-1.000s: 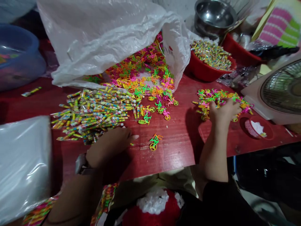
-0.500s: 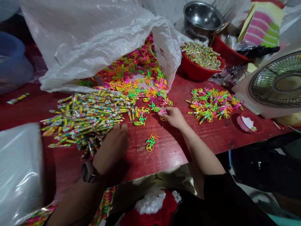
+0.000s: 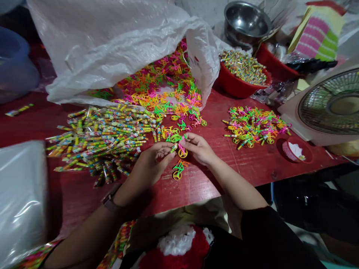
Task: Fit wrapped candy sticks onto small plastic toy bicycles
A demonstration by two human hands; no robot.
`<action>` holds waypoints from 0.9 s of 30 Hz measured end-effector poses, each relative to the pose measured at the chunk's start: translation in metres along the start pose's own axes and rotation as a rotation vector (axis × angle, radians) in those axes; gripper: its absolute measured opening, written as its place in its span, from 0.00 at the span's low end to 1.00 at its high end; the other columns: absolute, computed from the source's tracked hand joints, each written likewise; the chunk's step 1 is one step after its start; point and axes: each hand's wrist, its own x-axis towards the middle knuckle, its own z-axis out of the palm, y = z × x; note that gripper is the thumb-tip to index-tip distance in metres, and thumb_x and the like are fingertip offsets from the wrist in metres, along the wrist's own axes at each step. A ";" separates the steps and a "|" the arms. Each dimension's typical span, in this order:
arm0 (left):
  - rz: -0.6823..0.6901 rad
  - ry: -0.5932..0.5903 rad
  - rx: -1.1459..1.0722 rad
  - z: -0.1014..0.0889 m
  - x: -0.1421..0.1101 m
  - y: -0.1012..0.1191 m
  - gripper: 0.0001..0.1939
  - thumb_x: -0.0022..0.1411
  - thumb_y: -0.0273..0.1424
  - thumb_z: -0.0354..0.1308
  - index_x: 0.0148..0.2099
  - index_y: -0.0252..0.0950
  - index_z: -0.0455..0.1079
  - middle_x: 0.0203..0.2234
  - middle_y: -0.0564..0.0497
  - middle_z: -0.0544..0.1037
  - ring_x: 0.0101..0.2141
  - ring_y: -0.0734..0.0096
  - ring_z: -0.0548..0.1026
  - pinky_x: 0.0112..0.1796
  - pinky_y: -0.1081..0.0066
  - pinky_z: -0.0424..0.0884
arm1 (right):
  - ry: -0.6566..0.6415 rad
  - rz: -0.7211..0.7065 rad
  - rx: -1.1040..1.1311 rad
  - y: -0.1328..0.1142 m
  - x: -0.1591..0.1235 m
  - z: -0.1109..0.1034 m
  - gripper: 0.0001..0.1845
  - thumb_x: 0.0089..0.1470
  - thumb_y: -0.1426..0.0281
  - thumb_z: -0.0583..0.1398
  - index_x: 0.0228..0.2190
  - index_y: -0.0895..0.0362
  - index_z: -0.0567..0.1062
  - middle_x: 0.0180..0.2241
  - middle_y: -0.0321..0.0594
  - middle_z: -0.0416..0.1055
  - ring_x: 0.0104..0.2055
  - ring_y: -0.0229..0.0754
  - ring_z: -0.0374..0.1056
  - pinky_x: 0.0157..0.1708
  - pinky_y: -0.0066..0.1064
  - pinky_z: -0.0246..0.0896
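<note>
My left hand [image 3: 153,163] and my right hand [image 3: 198,148] meet over the red table, fingertips almost touching. The left fingers pinch a wrapped candy stick [image 3: 174,148], though the grip is partly hidden. My right fingers hold a small neon plastic toy bicycle [image 3: 181,149] beside it. Another toy bicycle [image 3: 178,170], green and yellow, lies just below my hands. A heap of candy sticks [image 3: 101,138] spreads left of my left hand. More bicycles [image 3: 159,86] spill from a white plastic bag [image 3: 112,41], and a mixed pile [image 3: 254,125] lies to the right.
A red bowl of candy sticks [image 3: 242,76] and a steel bowl [image 3: 246,23] stand at the back. A fan [image 3: 333,102] sits at the right, near a small red basket [image 3: 294,150]. A clear plastic stack [image 3: 21,201] lies at the near left, and a blue tub [image 3: 12,61] at the far left.
My left hand has moved right from the candy heap's edge and now pinches a candy stick. My right hand has moved down from the bicycles and holds one bicycle.
</note>
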 end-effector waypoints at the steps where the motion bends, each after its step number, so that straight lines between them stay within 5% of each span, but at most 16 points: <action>1: 0.006 0.021 -0.038 0.002 -0.001 0.000 0.17 0.66 0.38 0.62 0.53 0.34 0.74 0.42 0.43 0.84 0.42 0.62 0.82 0.47 0.61 0.77 | 0.009 0.001 0.016 -0.001 -0.001 0.000 0.21 0.47 0.55 0.74 0.32 0.55 0.75 0.29 0.32 0.73 0.31 0.36 0.66 0.36 0.29 0.64; 6: 0.063 0.048 0.089 0.002 -0.003 0.001 0.14 0.68 0.36 0.61 0.51 0.37 0.79 0.46 0.44 0.84 0.46 0.59 0.82 0.52 0.58 0.76 | -0.004 0.045 0.064 -0.007 -0.004 0.002 0.20 0.45 0.56 0.75 0.30 0.55 0.75 0.29 0.33 0.74 0.31 0.37 0.67 0.37 0.30 0.65; 19: 0.319 0.137 0.253 0.002 -0.007 0.007 0.12 0.69 0.31 0.59 0.51 0.40 0.79 0.41 0.47 0.83 0.41 0.66 0.81 0.46 0.67 0.76 | 0.026 0.076 0.105 -0.008 -0.007 0.008 0.26 0.40 0.52 0.76 0.27 0.55 0.72 0.26 0.32 0.72 0.27 0.36 0.64 0.31 0.29 0.61; 27: 0.427 0.102 0.478 -0.001 -0.008 0.000 0.12 0.70 0.30 0.53 0.49 0.41 0.76 0.40 0.49 0.83 0.42 0.64 0.81 0.48 0.64 0.77 | 0.164 -0.068 -0.219 0.004 -0.011 0.012 0.26 0.45 0.50 0.73 0.26 0.54 0.68 0.23 0.30 0.64 0.26 0.35 0.59 0.29 0.29 0.57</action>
